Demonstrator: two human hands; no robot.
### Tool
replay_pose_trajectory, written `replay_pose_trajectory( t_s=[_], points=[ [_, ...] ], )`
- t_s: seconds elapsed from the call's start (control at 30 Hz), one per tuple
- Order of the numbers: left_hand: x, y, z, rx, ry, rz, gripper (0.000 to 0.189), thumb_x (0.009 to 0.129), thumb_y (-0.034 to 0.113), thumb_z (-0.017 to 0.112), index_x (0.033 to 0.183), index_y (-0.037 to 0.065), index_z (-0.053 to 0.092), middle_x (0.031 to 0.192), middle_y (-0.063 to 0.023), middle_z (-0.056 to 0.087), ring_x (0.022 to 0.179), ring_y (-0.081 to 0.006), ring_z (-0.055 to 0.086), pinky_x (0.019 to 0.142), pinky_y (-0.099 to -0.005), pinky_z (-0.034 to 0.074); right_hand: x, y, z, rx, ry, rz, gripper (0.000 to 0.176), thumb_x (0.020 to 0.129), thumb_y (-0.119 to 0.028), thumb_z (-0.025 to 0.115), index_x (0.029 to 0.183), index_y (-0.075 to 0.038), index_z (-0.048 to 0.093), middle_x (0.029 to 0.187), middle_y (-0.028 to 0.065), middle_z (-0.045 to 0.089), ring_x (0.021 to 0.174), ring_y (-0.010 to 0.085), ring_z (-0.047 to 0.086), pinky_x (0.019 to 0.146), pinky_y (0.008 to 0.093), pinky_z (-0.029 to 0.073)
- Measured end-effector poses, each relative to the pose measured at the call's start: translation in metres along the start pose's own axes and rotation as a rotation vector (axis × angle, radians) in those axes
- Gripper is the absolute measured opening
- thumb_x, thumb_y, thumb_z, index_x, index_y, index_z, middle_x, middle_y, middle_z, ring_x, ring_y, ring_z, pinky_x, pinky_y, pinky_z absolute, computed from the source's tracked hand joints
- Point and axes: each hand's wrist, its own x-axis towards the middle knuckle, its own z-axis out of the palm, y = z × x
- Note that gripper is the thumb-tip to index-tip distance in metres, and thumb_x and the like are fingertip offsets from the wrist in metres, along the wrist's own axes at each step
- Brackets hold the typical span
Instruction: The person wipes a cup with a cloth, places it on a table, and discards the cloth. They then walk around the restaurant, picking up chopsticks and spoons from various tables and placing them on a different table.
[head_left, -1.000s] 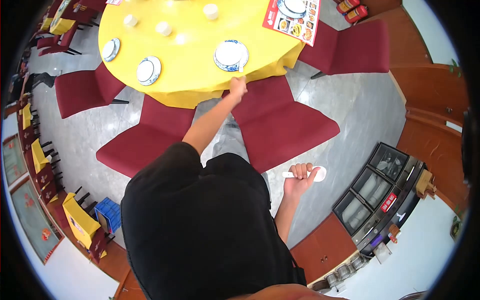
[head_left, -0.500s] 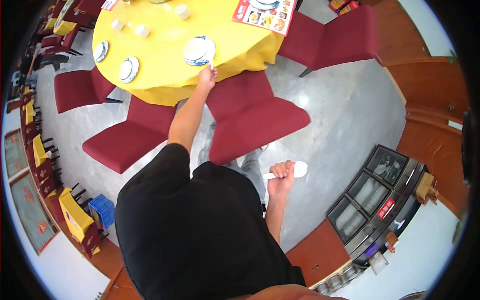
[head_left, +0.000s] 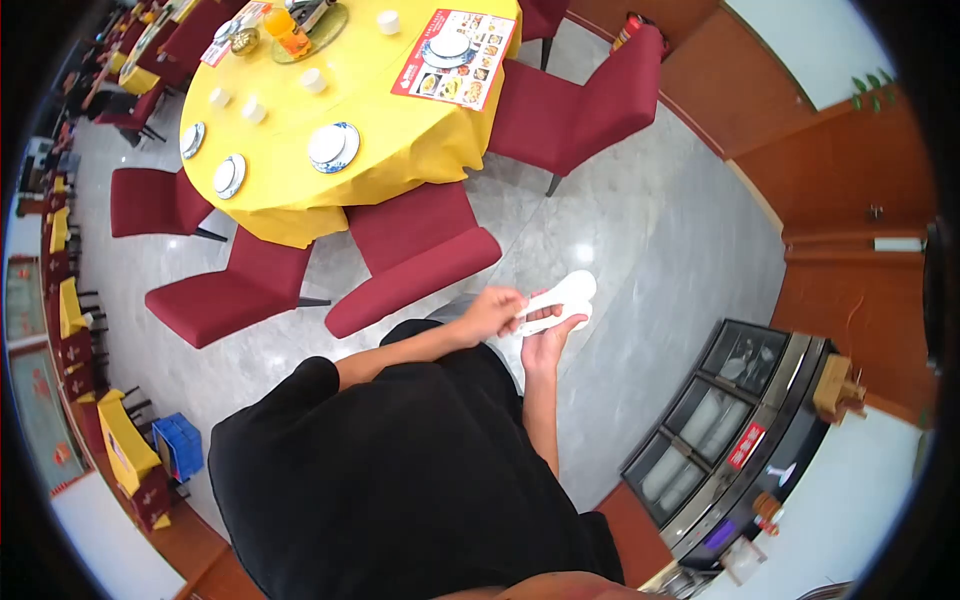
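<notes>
My left hand (head_left: 492,312) pinches the handle end of a white soup spoon (head_left: 576,286), held in front of my body. Below it, my right hand (head_left: 545,345) grips another white soup spoon (head_left: 577,310), thumb along its side. The two spoons overlap, bowls pointing the same way, to the right. Ahead of my hands is a dark red chair (head_left: 420,270), pulled up to a round table with a yellow cloth (head_left: 400,150). At the near table edge, a white bowl (head_left: 326,144) sits on a blue-rimmed plate (head_left: 349,158).
More plate settings (head_left: 229,176), white cups (head_left: 313,80), a printed menu sheet (head_left: 412,78) and an orange drink bottle (head_left: 286,32) stand on the table. Red chairs (head_left: 575,110) surround it. A glass-fronted dish cabinet (head_left: 705,420) is at my right, a blue crate (head_left: 178,447) far left.
My left hand has come back from the table edge with its spoon and met my right hand. The spoons now lie together. My view has shifted to the right.
</notes>
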Motion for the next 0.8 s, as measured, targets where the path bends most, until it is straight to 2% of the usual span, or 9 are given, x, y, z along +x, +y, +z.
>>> replay_pose_trajectory(
  t_s=[0.03,0.13,0.23,0.33,0.37,0.43,0.5,0.7,0.8],
  points=[
    [0.011,0.001,0.012,0.052,-0.017,0.004,0.021,0.094,0.018,0.054,0.082,0.004,0.062,0.057,0.0,0.053,0.043,-0.0062,0.044,0.04,-0.0224,0.031,0.005,-0.012,0.012,-0.011,0.024,-0.005,0.073,0.079,-0.074,0.04,0.11,-0.008,0.048,0.117,0.0115,0.05,0.11,0.0208,0.048,0.099,0.0362,0.04],
    [0.049,0.001,0.042,0.18,-0.07,0.031,0.024,0.095,0.021,0.053,0.081,0.003,0.062,0.056,0.0005,0.053,0.045,-0.0058,0.043,0.041,-0.0231,0.032,0.036,-0.047,0.019,-0.033,0.154,-0.064,0.082,0.079,-0.075,0.038,0.126,-0.008,0.042,0.109,0.0093,0.051,0.102,0.0191,0.05,0.093,0.034,0.043],
    [0.103,-0.002,0.068,0.338,-0.147,0.163,0.026,0.094,0.02,0.055,0.077,0.002,0.061,0.057,0.0002,0.053,0.049,-0.0054,0.044,0.045,-0.026,0.035,0.091,-0.082,-0.025,-0.015,0.034,-0.071,0.064,0.081,-0.068,0.045,0.103,-0.008,0.047,0.089,0.0029,0.048,0.081,0.0153,0.048,0.076,0.0294,0.045],
    [0.171,0.02,0.1,0.468,-0.269,0.047,0.027,0.09,0.022,0.059,0.072,0.001,0.061,0.056,-0.0035,0.055,0.051,-0.0105,0.047,0.05,-0.0297,0.039,0.132,-0.139,-0.031,-0.04,0.04,-0.107,0.046,0.086,-0.054,0.052,0.091,-0.01,0.045,0.08,0.0006,0.046,0.073,0.0125,0.046,0.068,0.0267,0.043],
    [0.198,0.022,0.112,0.742,-0.273,0.265,0.026,0.085,0.025,0.06,0.072,0.003,0.064,0.059,-0.0105,0.059,0.055,-0.0217,0.055,0.054,-0.036,0.043,0.149,-0.161,-0.029,-0.045,0.051,-0.106,0.04,0.089,-0.049,0.054,0.088,-0.01,0.045,0.078,0.0001,0.046,0.071,0.0116,0.045,0.066,0.0258,0.042],
    [0.238,0.049,0.142,0.918,-0.31,0.351,0.026,0.083,0.027,0.059,0.072,0.004,0.066,0.063,-0.0137,0.061,0.059,-0.0294,0.058,0.056,-0.0406,0.044,0.17,-0.202,-0.003,-0.072,0.137,-0.109,0.032,0.094,-0.038,0.056,0.081,-0.011,0.043,0.07,-0.0012,0.043,0.065,0.0097,0.042,0.059,0.0253,0.04],
    [0.272,0.082,0.176,1.056,-0.344,0.333,0.027,0.083,0.028,0.057,0.073,0.006,0.068,0.067,-0.0163,0.063,0.064,-0.0369,0.06,0.057,-0.046,0.045,0.203,-0.243,-0.004,-0.08,0.116,-0.125,0.032,0.093,-0.038,0.056,0.081,-0.011,0.043,0.07,-0.0016,0.043,0.064,0.0096,0.042,0.058,0.0249,0.039],
    [0.375,0.141,0.213,1.26,-0.462,0.572,0.029,0.083,0.031,0.059,0.07,0.005,0.067,0.064,-0.0161,0.062,0.059,-0.0368,0.059,0.056,-0.0464,0.046,0.283,-0.317,0.03,-0.101,0.149,-0.179,0.032,0.094,-0.039,0.055,0.084,-0.012,0.042,0.068,-0.003,0.039,0.063,0.0081,0.04,0.058,0.0235,0.038],
    [0.431,0.147,0.21,1.219,-0.361,0.577,0.029,0.082,0.031,0.06,0.071,0.005,0.067,0.064,-0.016,0.062,0.06,-0.0364,0.06,0.057,-0.046,0.046,0.339,-0.34,0.033,-0.069,0.088,-0.147,0.031,0.094,-0.039,0.055,0.086,-0.012,0.041,0.068,-0.0036,0.036,0.062,0.0078,0.037,0.059,0.0227,0.037]
  ],
)
